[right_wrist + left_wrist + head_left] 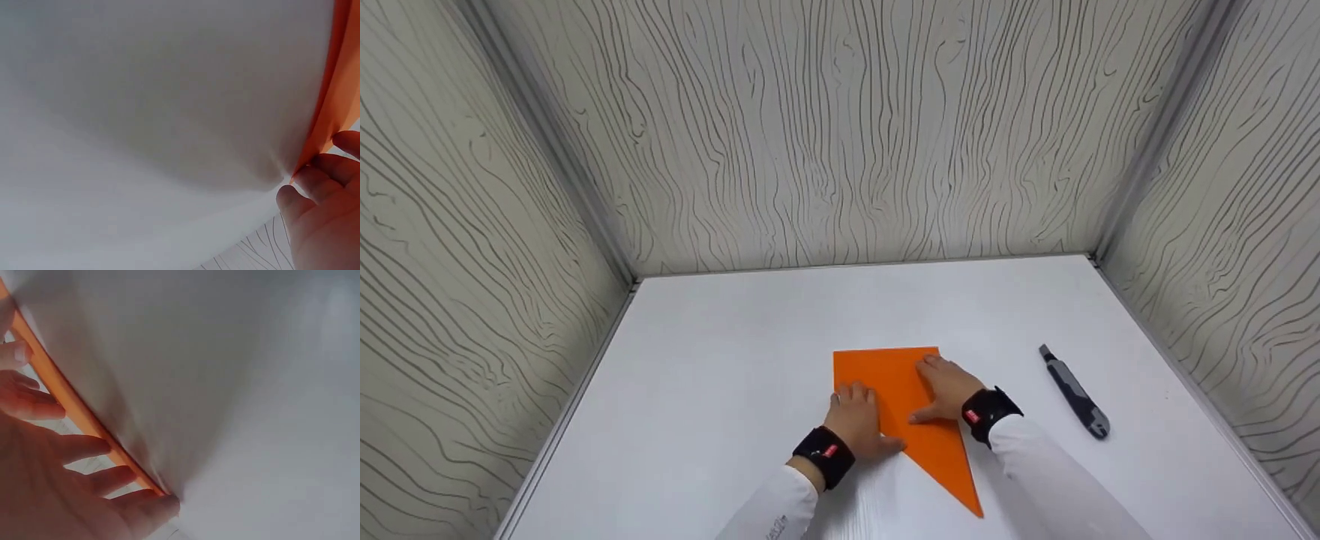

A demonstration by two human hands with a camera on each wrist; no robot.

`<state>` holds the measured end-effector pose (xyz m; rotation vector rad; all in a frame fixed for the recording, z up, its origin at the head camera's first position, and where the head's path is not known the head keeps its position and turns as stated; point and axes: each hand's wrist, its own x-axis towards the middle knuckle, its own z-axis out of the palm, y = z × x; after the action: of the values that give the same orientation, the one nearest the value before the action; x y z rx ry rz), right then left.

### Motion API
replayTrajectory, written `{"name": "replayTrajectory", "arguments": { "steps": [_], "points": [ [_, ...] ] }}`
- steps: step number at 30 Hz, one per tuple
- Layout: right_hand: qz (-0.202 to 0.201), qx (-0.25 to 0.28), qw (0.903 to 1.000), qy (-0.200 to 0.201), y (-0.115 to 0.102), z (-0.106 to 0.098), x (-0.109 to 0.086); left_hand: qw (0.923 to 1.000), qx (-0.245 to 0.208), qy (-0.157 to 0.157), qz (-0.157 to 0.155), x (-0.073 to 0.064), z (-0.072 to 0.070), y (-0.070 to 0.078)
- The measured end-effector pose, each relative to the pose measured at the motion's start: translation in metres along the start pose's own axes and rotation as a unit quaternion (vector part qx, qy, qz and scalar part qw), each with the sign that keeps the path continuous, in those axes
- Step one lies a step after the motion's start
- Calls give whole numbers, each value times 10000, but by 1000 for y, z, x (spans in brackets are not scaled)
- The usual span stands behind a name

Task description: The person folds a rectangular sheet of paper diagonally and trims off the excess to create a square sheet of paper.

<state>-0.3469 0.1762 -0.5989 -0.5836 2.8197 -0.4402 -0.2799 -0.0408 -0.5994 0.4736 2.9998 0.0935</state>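
A folded sheet of orange paper (885,369) lies on the white table, with a straight far edge and a long point toward the near right. My left hand (856,424) rests over its left edge, fingers reaching away and thumb stretched across the paper. At the upper right edge, my right hand (946,386) presses with its fingers, the thumb spread out over the middle. In the left wrist view, several fingertips of the left hand (62,467) touch the orange edge. The right wrist view has the right hand (332,219) with fingertips at a paper corner.
A grey and black utility knife (1076,394) lies right of the right hand, its tip pointing away. The white tabletop (720,360) is bounded by wood-grain patterned panels (840,135) at the back and both sides.
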Motion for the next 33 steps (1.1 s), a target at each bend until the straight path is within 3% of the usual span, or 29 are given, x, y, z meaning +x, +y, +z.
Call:
{"name": "replayTrajectory", "arguments": {
  "steps": [4, 8, 15, 22, 27, 30, 33],
  "points": [
    [84, 55, 9999, 8, 1, 2, 0, 9975, -702, -120, 19, 3, -6, -6],
    [39, 78, 9999, 74, 2, 5, -1, 9944, -1050, -119, -71, 6, -7, -12],
    [-268, 224, 9985, 423, 0, 5, -6, 9946, -1009, 222, -44, 11, -1, -15],
    [49, 970, 9936, 569, -11, 2, -11, 9890, -1122, 770, -578, 10, 2, -16],
    [339, 1364, 9875, 713, -19, -3, -16, 9701, -1969, 989, -1014, 11, -1, -20],
    [410, 1706, 9811, 821, -18, -2, -18, 9537, -2575, 1028, -1169, 15, -1, -25],
    [479, 2251, 9684, 959, -16, -3, -19, 9308, -3239, 1092, -1294, 18, -2, -31]
  ]
}}
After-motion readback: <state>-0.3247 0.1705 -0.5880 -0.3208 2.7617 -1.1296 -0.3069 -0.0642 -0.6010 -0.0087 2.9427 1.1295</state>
